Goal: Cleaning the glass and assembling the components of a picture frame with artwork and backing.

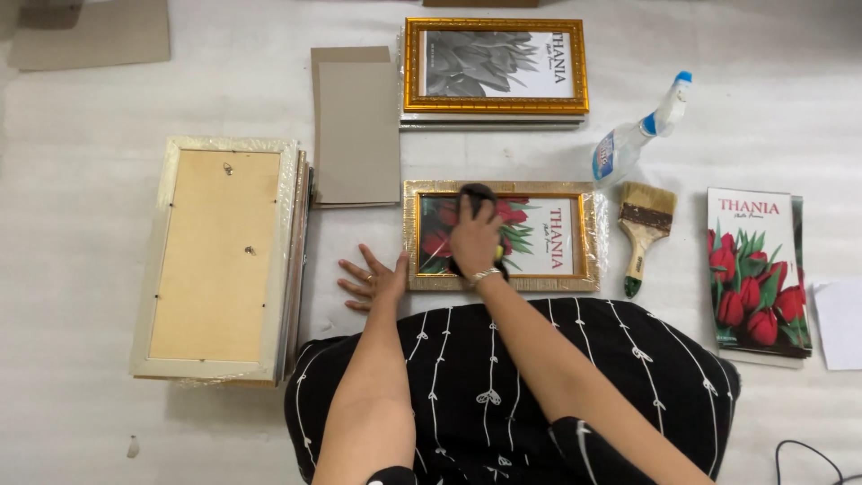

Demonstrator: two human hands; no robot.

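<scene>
Your right hand (474,241) is pressed down on a dark cloth (477,196), with the fingers curled over it and gripping it. The cloth sits on the glass of a small gold picture frame (588,235) that lies flat on the white worktop (90,108), right in front of you. The frame is a long box shape lying on its side. Its gold edge is bumpy and shiny, with clear plastic wrap showing at the sides. Inside is a picture of red tulips with green leaves on the left and a white part on the right. Your hand and the cloth hide the middle of the picture.

Your left hand (373,280) is open and flat on the worktop, fingers spread, just beside the left edge of the frame. It holds nothing.

A wooden paintbrush with a green tip (644,232) lies near the right side of the frame. A clear spray bottle with a blue and white top (639,133) lies above the brush. Farther right is a stack of tulip prints (754,269). Above your frame lies a bigger gold frame with a grey plant picture (495,65). Grey card sheets (356,126) lie next to it. A pale frame turned face down (215,256) tops a pile on the left.
</scene>
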